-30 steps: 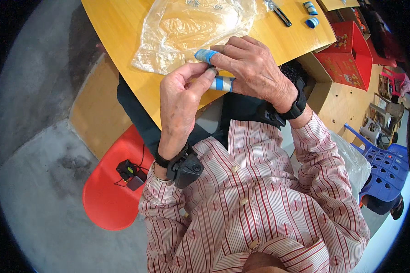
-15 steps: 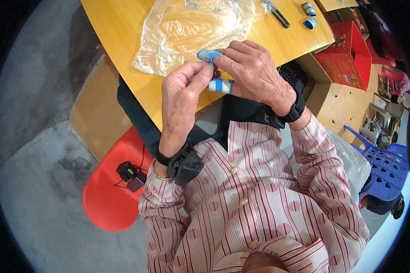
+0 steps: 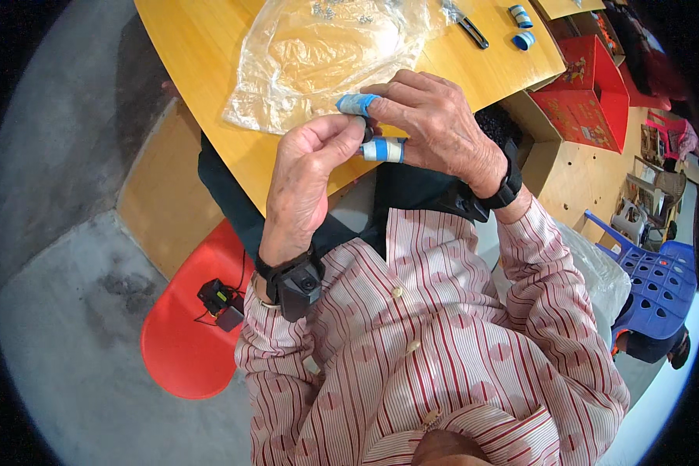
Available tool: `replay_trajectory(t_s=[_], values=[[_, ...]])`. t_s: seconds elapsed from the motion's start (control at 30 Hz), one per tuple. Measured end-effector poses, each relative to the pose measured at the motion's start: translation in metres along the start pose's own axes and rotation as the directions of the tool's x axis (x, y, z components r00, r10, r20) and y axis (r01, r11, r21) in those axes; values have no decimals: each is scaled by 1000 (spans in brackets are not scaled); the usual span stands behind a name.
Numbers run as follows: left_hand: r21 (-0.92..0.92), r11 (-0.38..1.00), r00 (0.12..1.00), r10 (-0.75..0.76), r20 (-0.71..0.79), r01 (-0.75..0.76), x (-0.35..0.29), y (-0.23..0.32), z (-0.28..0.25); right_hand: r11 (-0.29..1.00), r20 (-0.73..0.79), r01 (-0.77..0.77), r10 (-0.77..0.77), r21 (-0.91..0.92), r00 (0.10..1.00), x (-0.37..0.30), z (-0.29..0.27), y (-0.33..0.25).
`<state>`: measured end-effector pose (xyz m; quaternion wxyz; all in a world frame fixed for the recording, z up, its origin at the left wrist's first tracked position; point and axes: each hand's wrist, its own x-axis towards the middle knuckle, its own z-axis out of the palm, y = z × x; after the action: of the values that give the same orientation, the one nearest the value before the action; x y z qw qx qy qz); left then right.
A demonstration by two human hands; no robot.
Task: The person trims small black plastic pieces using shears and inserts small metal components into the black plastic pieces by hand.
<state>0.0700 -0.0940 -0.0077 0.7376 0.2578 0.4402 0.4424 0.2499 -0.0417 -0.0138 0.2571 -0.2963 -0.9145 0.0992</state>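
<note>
My left hand [image 3: 307, 167] and my right hand [image 3: 439, 128] meet over the near edge of the wooden table. Between their fingertips is a small dark piece [image 3: 368, 133], mostly hidden, its kind too small to tell. My left thumb and forefinger pinch it from one side. On the right hand, thumb and forefinger wear blue-and-white striped finger covers [image 3: 357, 104] and close on it from the other side. Just beyond the hands, a crumpled clear plastic bag [image 3: 283, 85] lies on the table, with several small metal screws [image 3: 324, 11] on it.
A black-handled utility knife [image 3: 474, 33] and two spare striped finger covers [image 3: 523, 40] lie at the table's far right. Right of the table are a box of small black parts [image 3: 493, 120] and a red box [image 3: 586, 93]. A red stool [image 3: 182, 334] stands at left, a blue chair [image 3: 656, 291] at right.
The left hand has turned slightly, and more of the dark piece shows between the fingertips. Both hands stay together in nearly the same place.
</note>
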Motion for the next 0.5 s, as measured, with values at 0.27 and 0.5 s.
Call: replay_trajectory(t_s=[0.27,0.5], values=[[66,990,992,-127,-15,128,-9,7,-9,996,-79,-53,59,73,995,-2,2,2],[151,988,999,-34,10,32,-13,16,2,997,-68,-9,14,79,998,-1,3,2]])
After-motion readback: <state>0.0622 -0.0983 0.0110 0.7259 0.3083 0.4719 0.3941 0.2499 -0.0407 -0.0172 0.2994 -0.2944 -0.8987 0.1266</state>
